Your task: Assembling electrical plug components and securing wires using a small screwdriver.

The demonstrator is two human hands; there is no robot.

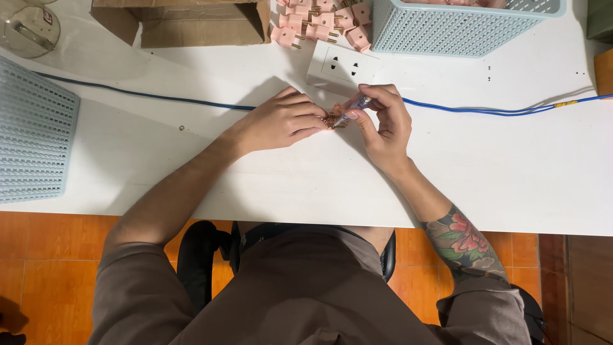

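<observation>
White table (511, 166) holds a blue basket (447, 29) beside pink plugs (319, 22).

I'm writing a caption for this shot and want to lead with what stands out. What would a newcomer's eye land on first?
First, the two hands meeting at the table's centre: the left hand pinches a small pink plug while the right hand works a slim screwdriver against it. Next, the pile of pink plugs at the top edge, beside a pale blue mesh basket. A blue cable crosses the white table behind the hands.
</observation>
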